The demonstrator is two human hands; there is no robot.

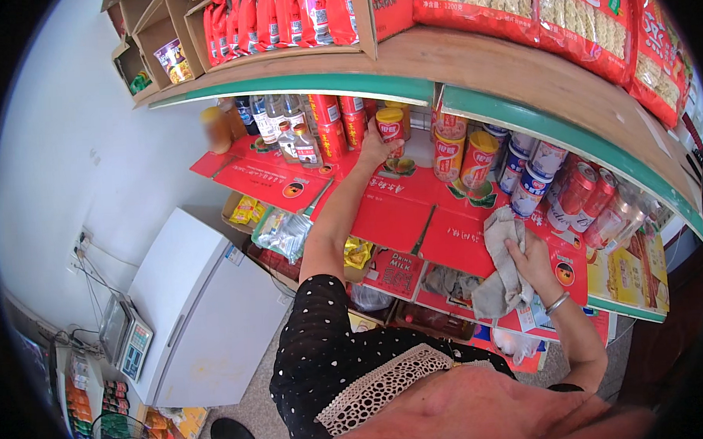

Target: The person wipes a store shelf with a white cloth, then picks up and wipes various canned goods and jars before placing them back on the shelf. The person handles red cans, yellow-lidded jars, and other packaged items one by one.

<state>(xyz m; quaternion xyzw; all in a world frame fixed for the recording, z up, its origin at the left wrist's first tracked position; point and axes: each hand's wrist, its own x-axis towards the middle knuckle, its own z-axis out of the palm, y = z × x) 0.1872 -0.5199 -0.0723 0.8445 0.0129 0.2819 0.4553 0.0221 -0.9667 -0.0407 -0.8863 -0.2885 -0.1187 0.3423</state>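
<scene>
My left hand (378,144) reaches onto the shelf and grips a red can with a yellow lid (390,124), its fingers around the can's side. Another yellow-lidded container is partly hidden behind that can. In my right hand (530,257) is a crumpled grey-white cloth (507,260), which hangs down over the shelf's front edge. Red printed cardboard (394,209) lines the shelf between my hands. Just right of the left hand stand more yellow-lidded cans (478,160), some of them stacked.
Glass bottles (296,146) and red cans (328,127) stand left of my left hand; blue-and-white cans (530,190) and drink cans (579,185) stand at the right. A green-edged upper shelf (557,128) overhangs them. Below are packed goods; a white freezer (198,318) stands at left.
</scene>
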